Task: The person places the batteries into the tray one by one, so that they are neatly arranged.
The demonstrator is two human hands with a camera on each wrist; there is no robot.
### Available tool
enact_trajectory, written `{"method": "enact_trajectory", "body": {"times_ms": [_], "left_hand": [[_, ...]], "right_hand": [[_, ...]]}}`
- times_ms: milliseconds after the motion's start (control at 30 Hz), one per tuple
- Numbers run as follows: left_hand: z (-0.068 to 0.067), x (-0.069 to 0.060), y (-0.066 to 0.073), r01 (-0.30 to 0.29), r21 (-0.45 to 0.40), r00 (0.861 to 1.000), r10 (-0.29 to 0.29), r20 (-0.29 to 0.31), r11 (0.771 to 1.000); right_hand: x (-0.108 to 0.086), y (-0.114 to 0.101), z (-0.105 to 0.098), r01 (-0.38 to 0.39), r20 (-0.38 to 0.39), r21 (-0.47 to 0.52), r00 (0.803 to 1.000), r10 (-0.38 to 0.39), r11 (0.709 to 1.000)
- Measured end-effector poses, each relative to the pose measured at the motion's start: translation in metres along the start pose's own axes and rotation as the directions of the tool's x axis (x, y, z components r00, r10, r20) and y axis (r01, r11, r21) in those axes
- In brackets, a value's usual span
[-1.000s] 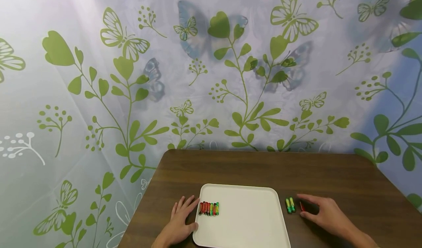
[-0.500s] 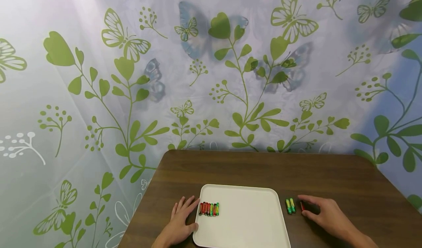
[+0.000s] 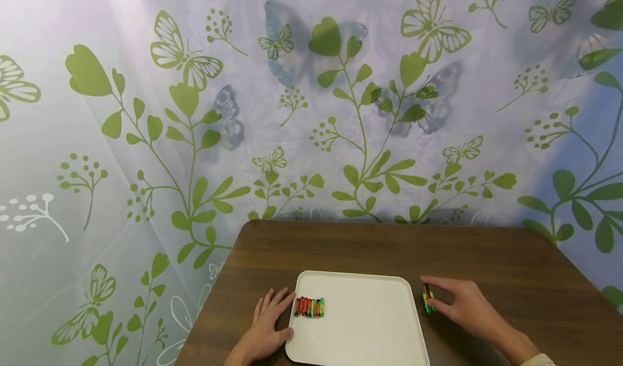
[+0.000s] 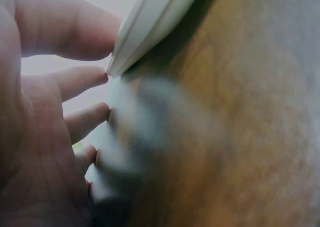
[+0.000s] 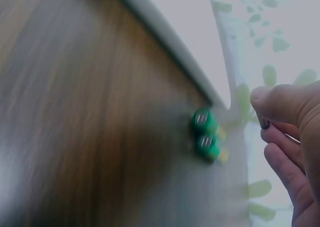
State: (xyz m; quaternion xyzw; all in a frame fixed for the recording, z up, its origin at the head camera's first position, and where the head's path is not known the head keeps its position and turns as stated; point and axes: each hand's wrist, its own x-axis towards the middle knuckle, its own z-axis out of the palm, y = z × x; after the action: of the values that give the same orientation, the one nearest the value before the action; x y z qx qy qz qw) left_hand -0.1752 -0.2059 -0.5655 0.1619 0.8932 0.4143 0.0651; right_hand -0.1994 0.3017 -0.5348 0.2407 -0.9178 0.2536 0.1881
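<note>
My right hand (image 3: pixel 467 306) pinches a red and black battery (image 3: pixel 427 289) between thumb and fingers, right of the white tray (image 3: pixel 360 323). Only the battery's dark end (image 5: pixel 265 123) shows in the right wrist view. Two green and yellow batteries (image 5: pixel 202 119) lie side by side on the table, partly hidden by the held battery and my fingers in the head view. A row of several red and green batteries (image 3: pixel 309 307) lies along the tray's left side. With fingers spread, my left hand (image 3: pixel 265 325) rests at the tray's left edge, fingertips touching the rim (image 4: pixel 145 27).
The dark wooden table (image 3: pixel 379 247) carries the tray near its front. A curtain with green leaves and butterflies (image 3: pixel 292 139) hangs behind the table and down its left side.
My right hand has lifted the red battery from the table and moved left with it, over the two green batteries. The left hand stays in place.
</note>
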Motion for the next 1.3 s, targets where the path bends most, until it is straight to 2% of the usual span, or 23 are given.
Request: {"method": "enact_trajectory", "body": {"times_ms": [267,700,967,1300], "left_hand": [[-0.001,-0.001,0.000,-0.004,-0.002,1.000,0.004,0.005,1.000],[-0.002,-0.001,0.001,0.004,-0.003,1.000,-0.004,0.014,1.000],[-0.002,-0.001,0.001,0.004,0.003,1.000,-0.004,0.013,1.000],[-0.002,-0.001,0.001,0.009,0.009,1.000,-0.009,0.011,1.000]], "right_hand": [[0.024,-0.028,0.015,-0.057,0.063,0.106,0.997,0.051,0.993],[0.055,-0.072,0.057,0.009,0.053,0.216,0.998,-0.021,0.976],[0.063,-0.094,0.077,0.001,0.061,0.268,0.998,-0.018,0.963],[0.067,-0.109,0.100,-0.003,0.063,0.325,0.998,-0.019,0.946]]}}
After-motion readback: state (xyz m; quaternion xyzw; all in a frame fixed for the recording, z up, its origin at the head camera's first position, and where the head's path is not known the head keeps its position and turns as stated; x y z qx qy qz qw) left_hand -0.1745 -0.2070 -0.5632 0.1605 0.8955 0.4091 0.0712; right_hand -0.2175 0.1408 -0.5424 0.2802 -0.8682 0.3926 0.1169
